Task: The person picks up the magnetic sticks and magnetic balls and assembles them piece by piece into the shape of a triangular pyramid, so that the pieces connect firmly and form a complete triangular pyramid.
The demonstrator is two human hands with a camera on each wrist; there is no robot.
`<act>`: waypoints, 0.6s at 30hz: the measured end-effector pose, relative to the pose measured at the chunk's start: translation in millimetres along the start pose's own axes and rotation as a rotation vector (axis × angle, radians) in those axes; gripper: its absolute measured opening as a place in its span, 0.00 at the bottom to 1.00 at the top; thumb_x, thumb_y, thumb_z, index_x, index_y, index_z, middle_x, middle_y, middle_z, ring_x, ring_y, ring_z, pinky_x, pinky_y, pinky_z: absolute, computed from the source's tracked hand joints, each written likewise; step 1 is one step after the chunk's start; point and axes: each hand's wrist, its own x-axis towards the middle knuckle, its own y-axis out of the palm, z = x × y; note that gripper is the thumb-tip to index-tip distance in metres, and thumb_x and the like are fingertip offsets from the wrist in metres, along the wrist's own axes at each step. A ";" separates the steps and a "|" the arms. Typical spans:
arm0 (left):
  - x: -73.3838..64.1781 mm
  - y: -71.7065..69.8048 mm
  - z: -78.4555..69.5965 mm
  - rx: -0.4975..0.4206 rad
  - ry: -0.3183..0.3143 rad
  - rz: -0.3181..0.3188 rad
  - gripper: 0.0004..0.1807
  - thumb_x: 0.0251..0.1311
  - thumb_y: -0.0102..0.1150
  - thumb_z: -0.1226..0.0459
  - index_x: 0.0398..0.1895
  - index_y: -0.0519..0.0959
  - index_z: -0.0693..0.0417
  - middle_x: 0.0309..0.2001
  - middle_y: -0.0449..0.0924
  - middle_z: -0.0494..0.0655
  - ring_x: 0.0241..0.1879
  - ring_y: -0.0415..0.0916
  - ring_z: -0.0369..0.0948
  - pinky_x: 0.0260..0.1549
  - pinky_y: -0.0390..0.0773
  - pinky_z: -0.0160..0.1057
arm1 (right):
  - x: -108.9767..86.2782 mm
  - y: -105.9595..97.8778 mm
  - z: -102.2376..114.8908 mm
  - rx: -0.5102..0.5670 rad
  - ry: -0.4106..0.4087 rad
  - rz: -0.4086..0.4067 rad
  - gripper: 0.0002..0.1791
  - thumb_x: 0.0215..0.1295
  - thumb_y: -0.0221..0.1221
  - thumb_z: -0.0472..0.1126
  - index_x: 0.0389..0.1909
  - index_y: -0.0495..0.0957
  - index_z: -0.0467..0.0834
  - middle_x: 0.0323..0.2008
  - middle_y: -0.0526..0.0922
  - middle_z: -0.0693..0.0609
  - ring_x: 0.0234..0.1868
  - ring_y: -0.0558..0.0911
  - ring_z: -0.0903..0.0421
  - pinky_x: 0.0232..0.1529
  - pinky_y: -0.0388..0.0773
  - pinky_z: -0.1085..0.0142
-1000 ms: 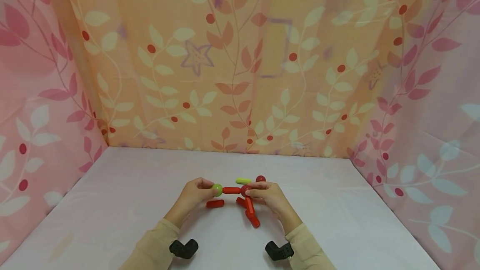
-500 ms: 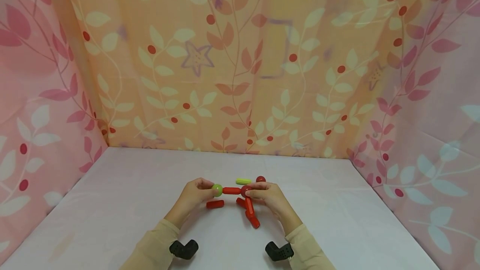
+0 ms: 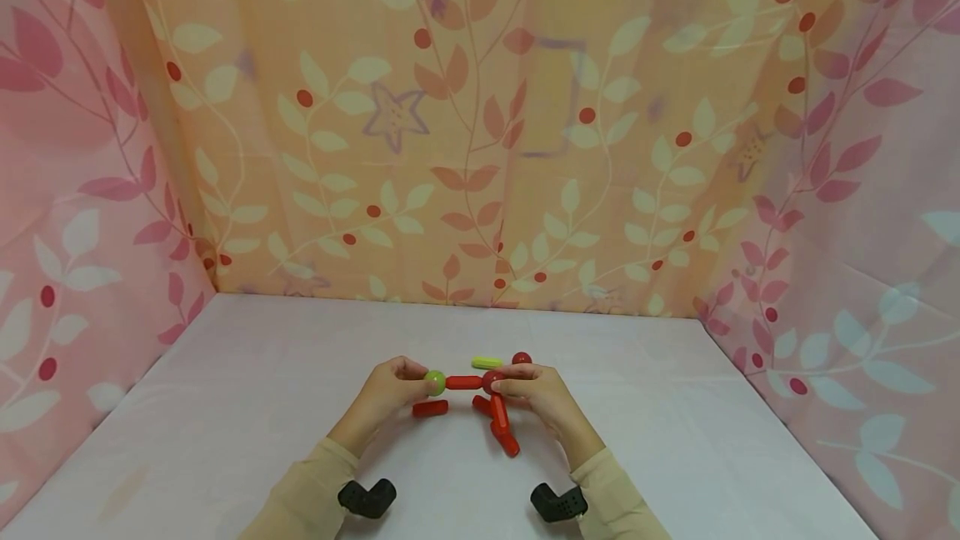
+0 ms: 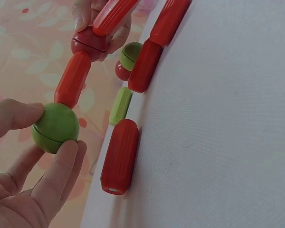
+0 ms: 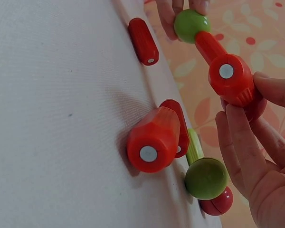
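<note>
My left hand (image 3: 381,397) pinches a glossy green ball (image 4: 57,126) between thumb and fingertips. A red magnetic rod (image 4: 72,78) joins that ball to a dark red ball (image 4: 88,42), which my right hand (image 3: 553,402) pinches at the other end. From the red ball a second red rod (image 3: 499,412) sticks out toward me, a pale disc on its end in the right wrist view. Both hands hold this joined piece above the table. Beneath it lie several loose red rods, one (image 4: 119,156) at the left and another (image 5: 154,140) at the right.
A light green rod (image 3: 487,362) lies behind the hands on the white table (image 3: 247,407). Farther right is a loose red ball (image 3: 521,357), with another green ball (image 5: 206,178) beside it. Patterned curtains (image 3: 465,123) enclose the back and sides. Black wrist devices (image 3: 367,498) sit on both sleeves.
</note>
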 end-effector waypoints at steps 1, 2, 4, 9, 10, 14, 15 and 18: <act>-0.3 -0.2 -0.2 0.001 0.000 0.001 0.14 0.57 0.69 0.62 0.43 0.78 0.59 0.45 0.84 0.51 0.42 0.81 0.42 0.48 0.81 0.43 | 0.2 0.1 -0.1 0.002 0.000 0.000 0.21 0.60 0.69 0.45 0.51 0.83 0.37 0.49 0.85 0.44 0.45 0.83 0.55 0.51 0.84 0.59; -0.3 -0.3 0.0 0.003 0.000 0.000 0.14 0.57 0.70 0.62 0.43 0.78 0.58 0.45 0.84 0.51 0.42 0.81 0.42 0.48 0.80 0.43 | 0.2 0.1 -0.2 0.001 0.001 0.002 0.21 0.60 0.69 0.45 0.51 0.83 0.37 0.49 0.85 0.44 0.45 0.83 0.55 0.51 0.84 0.59; -0.6 -0.5 0.0 0.008 -0.001 -0.001 0.15 0.57 0.70 0.61 0.43 0.78 0.58 0.46 0.84 0.51 0.43 0.81 0.42 0.48 0.80 0.44 | -0.1 0.0 -0.3 0.001 -0.003 0.005 0.21 0.60 0.69 0.44 0.51 0.83 0.37 0.48 0.85 0.44 0.45 0.83 0.55 0.50 0.84 0.59; 0.2 -0.4 0.4 0.012 -0.001 -0.001 0.16 0.57 0.70 0.60 0.43 0.79 0.58 0.45 0.85 0.51 0.43 0.81 0.42 0.47 0.79 0.43 | -0.1 -0.3 0.3 0.004 0.004 0.009 0.21 0.60 0.69 0.44 0.51 0.83 0.37 0.48 0.85 0.45 0.45 0.83 0.56 0.51 0.84 0.59; 0.5 -0.2 0.8 0.011 -0.001 -0.001 0.15 0.57 0.70 0.60 0.43 0.79 0.57 0.45 0.85 0.51 0.42 0.81 0.42 0.47 0.79 0.42 | -0.2 -0.5 0.5 0.002 0.005 0.011 0.21 0.60 0.69 0.45 0.51 0.83 0.37 0.49 0.85 0.45 0.45 0.83 0.56 0.51 0.84 0.59; 1.7 0.3 1.2 0.001 0.005 -0.003 0.15 0.58 0.69 0.61 0.45 0.79 0.57 0.47 0.84 0.52 0.41 0.82 0.42 0.46 0.81 0.42 | -1.1 -1.8 1.7 0.017 0.007 0.041 0.25 0.60 0.69 0.44 0.56 0.80 0.37 0.51 0.84 0.44 0.46 0.84 0.55 0.53 0.83 0.58; 1.9 0.3 1.3 0.000 0.005 -0.004 0.15 0.58 0.69 0.61 0.45 0.79 0.57 0.47 0.84 0.52 0.41 0.82 0.42 0.46 0.81 0.42 | -1.4 -2.2 1.8 0.017 0.007 0.053 0.25 0.61 0.68 0.44 0.57 0.79 0.37 0.52 0.83 0.44 0.46 0.84 0.55 0.53 0.83 0.58; 2.5 0.5 1.8 -0.004 0.005 -0.007 0.16 0.58 0.69 0.61 0.46 0.79 0.58 0.48 0.83 0.52 0.41 0.82 0.42 0.47 0.82 0.42 | -2.3 -3.0 2.3 0.034 0.006 0.095 0.26 0.61 0.68 0.42 0.59 0.78 0.36 0.53 0.83 0.43 0.46 0.86 0.54 0.53 0.83 0.57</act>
